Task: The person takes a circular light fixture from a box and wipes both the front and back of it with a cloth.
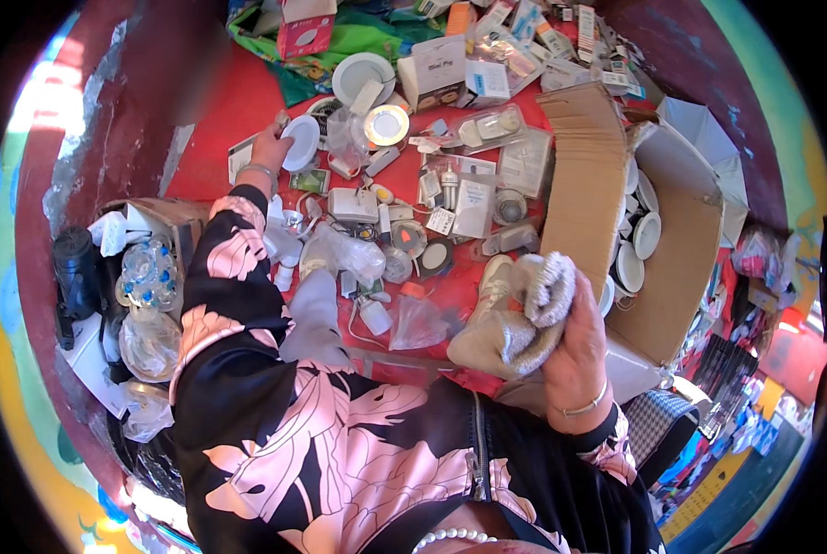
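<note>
Pinching the edge of a round white downlight [300, 142], my left grip [268, 152] has it tilted over the red floor [220, 115], near a larger white light fitting [364, 78] and to the left of a compact fluorescent bulb [449, 188]. My right grip [580, 346] is wrapped around a bunched pale knit cloth [524, 319], just beside an open cardboard box [679, 268] holding more round white fittings [647, 235].

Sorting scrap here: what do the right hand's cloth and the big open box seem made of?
The cloth: probably matte knit or terry fabric, from its fuzzy, nubbly edge; exact fibre unclear. The big open box: matte brown cardboard, from its creased flap.
</note>
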{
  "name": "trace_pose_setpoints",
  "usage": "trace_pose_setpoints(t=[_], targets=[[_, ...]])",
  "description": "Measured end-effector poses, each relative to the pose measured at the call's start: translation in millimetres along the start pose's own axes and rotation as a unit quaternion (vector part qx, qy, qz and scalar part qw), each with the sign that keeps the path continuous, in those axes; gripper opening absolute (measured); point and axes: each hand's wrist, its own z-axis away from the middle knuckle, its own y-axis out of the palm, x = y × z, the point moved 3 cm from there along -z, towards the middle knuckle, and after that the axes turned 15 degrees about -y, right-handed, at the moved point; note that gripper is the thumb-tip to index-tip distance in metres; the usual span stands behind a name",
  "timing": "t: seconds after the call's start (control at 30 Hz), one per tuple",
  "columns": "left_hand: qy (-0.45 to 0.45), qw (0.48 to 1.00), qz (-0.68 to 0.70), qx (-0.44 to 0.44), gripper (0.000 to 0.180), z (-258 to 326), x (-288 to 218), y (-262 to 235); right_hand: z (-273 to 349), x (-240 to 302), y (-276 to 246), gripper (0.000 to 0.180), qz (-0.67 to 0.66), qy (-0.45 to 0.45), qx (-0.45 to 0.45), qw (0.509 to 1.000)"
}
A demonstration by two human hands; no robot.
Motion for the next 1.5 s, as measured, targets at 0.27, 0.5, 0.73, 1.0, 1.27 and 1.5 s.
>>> trace_pose_setpoints(t=[0.27,0.5,0.73,1.0,1.27,1.5], targets=[[-0.077,0.844,0.491,0.203,0.029,108,-125,-45,30,-23,16,0.024,0.009,0.103,0.166,0.981],[-0.011,0.720,0.652,0.238,0.043,227,-211,-99,30,-12,23,0.025,0.046,0.042,0.235,0.970],[0.060,0.668,0.675,0.308,0.047,330,-288,-98,13,1,12,0.027,0.002,-0.026,0.220,0.975],[0.097,0.577,0.711,0.390,0.060,393,-320,-74,-28,35,-18,0.023,-0.095,-0.156,0.144,0.973],[0.085,0.591,0.673,0.436,0.079,389,-306,-61,-32,97,-39,0.037,-0.127,-0.234,0.088,0.960],[0.165,0.614,0.635,0.439,0.093,399,-317,-72,22,120,40,0.035,-0.150,-0.288,0.277,0.904]])
